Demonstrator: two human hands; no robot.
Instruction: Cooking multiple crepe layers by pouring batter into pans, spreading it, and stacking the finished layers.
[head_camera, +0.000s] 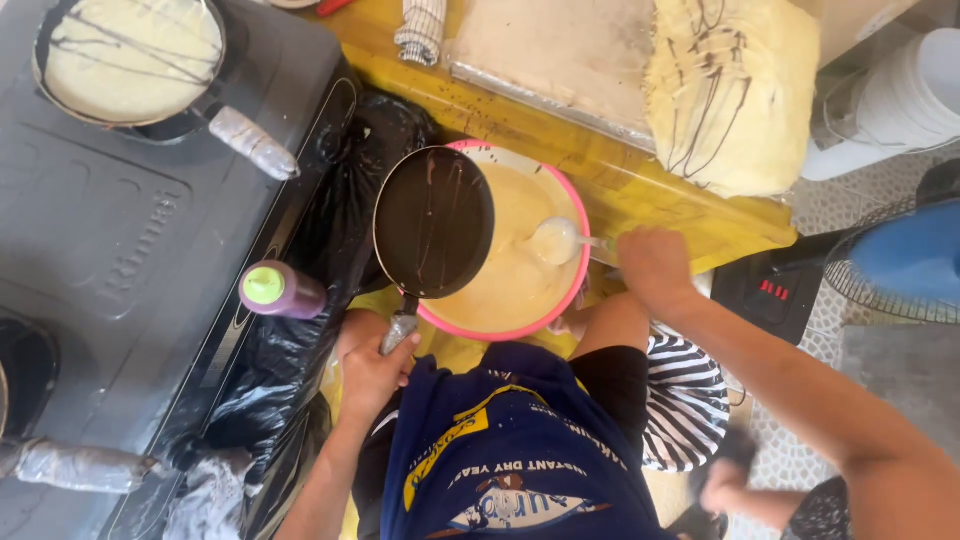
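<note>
Yellow worktop, batter bowl between both hands.

Nearest, at 7 o'clock, the left hand (372, 372) is closed around the foil-wrapped handle of a small dark pan (433, 221), held over the left side of a pink-rimmed bowl (560, 300) of pale batter. At 3 o'clock the right hand (652, 264) is closed on the handle of a ladle (555, 240) whose cup dips into the batter. At 9 o'clock a green-capped squeeze bottle (281, 290) lies on black plastic beside a dark stove top. Farther off, at 11 o'clock, a second pan (128, 58) holds a pale crepe streaked with dark lines; at 1 o'clock, a stack of drizzled crepes (735, 95) rests on a tray.
</note>
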